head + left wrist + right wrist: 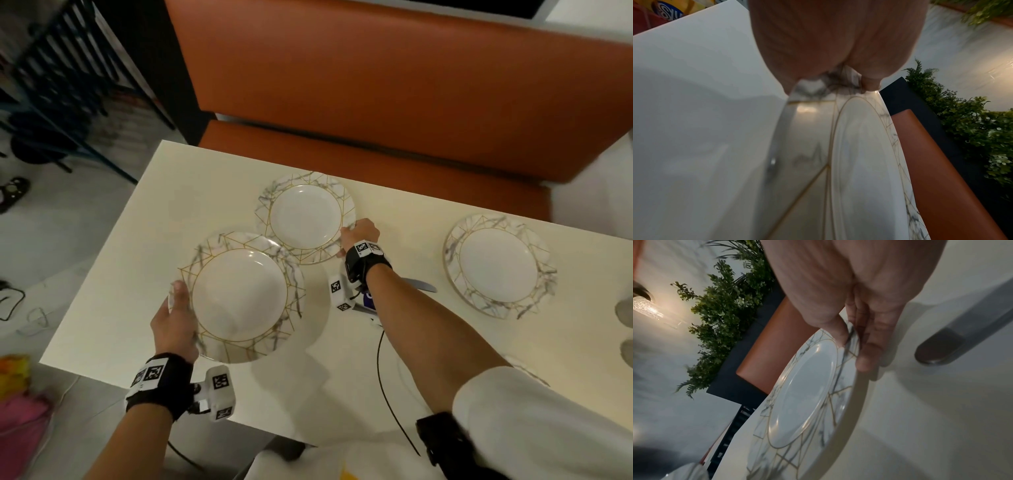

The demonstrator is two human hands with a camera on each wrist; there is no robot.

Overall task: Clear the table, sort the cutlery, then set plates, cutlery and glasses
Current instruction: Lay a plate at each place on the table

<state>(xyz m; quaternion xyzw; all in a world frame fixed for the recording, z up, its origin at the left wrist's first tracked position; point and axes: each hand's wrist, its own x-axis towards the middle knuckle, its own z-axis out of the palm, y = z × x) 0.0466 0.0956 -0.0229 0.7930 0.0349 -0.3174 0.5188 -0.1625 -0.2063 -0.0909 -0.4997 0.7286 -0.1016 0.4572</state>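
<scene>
Three marble-and-gold patterned plates are in the head view. My left hand (178, 308) grips the left rim of the near plate (239, 298), held above the cream table (137, 240); the left wrist view shows the thumb on that rim (828, 91). My right hand (359, 236) pinches the right rim of the far plate (305, 219), thumb on top and fingers underneath, as the right wrist view shows on the plate (807, 394). A third plate (496, 267) lies on the table at the right. A knife (419, 284) lies partly hidden under my right forearm.
An orange bench seat (376, 102) runs along the table's far side. A dark rack (68, 85) stands at the left on the floor. Part of another plate rim (527, 371) shows by my right sleeve. Green plants (725, 305) line the wall.
</scene>
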